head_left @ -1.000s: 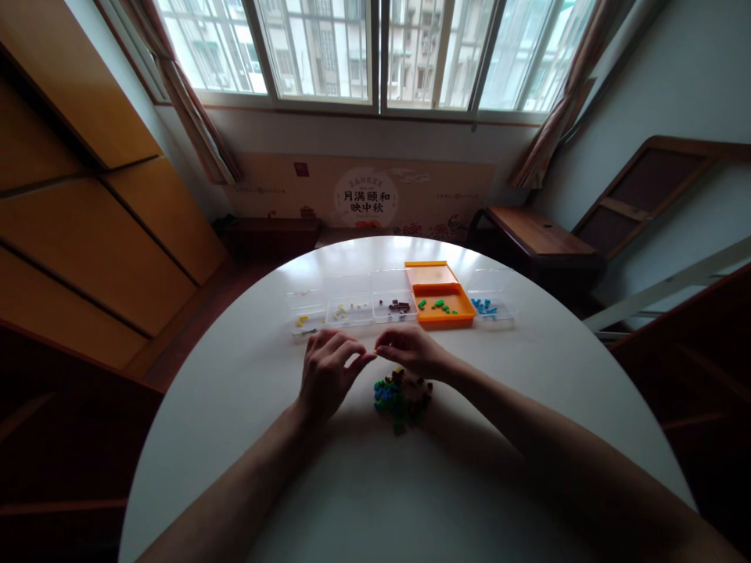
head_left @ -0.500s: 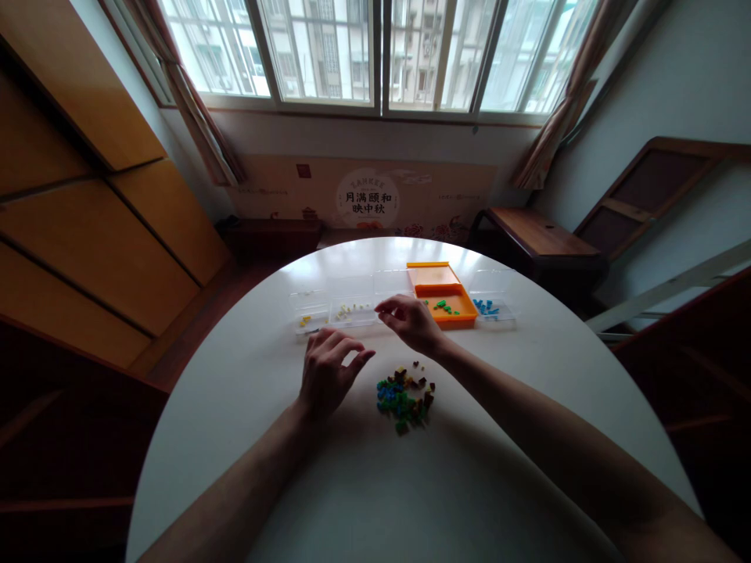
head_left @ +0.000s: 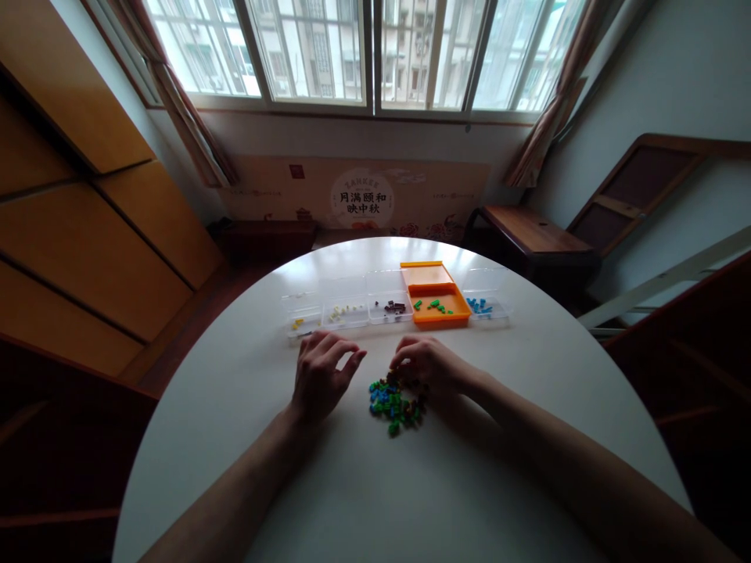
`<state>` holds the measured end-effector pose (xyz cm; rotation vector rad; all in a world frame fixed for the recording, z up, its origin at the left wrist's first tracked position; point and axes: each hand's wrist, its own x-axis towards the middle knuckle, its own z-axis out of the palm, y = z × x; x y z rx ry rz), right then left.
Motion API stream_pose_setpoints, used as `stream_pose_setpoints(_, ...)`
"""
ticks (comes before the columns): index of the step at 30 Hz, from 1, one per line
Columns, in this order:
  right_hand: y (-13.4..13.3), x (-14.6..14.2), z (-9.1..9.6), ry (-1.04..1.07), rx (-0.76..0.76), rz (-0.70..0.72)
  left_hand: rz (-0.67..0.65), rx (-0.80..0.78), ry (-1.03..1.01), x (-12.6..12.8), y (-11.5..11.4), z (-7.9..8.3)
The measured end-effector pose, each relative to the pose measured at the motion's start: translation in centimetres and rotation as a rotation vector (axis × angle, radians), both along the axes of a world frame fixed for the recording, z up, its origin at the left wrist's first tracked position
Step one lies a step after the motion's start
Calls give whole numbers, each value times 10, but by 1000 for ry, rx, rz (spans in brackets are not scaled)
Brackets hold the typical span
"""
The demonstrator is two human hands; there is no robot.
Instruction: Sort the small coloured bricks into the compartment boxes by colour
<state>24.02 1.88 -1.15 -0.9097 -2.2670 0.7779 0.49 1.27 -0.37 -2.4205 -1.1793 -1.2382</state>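
Note:
A small pile of toy bricks (head_left: pixel 394 407), green, blue and dark brown, lies on the white table in front of me. My right hand (head_left: pixel 431 363) is lowered at the pile's far right edge, fingers bent together among brown bricks; what they pinch is hidden. To the left of the pile, my left hand (head_left: pixel 325 371) hovers with curved fingers and the thumb apart, nothing visible in it. Beyond the hands stand an orange box (head_left: pixel 441 320) with several green bricks and a clear box (head_left: pixel 390 317) with dark brown ones.
More clear boxes continue the row: one with blue bricks (head_left: pixel 481 306), one with pale bricks (head_left: pixel 345 314), and one with a few yellow bricks (head_left: pixel 298 323). Their lids are raised at the back. The round table's (head_left: pixel 328 500) far edge lies just behind them.
My right hand has come back from the clear box beside the orange one down to the pile, uncovering dark brown bricks in that box. My left hand stays nearly in place.

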Motion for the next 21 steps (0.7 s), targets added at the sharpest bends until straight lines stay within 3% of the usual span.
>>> stream_pose_setpoints(7,0,-1,-9,94,-38,-96,-18,3,-3,2,0,3)
stream_pose_setpoints(15,4,6,-7,238,-153,-120,-147,-60,162,27,-5,14)
stream_pose_setpoints(21,5,6,-8,285,-185,-174,-258,-21,261,41,6,20)
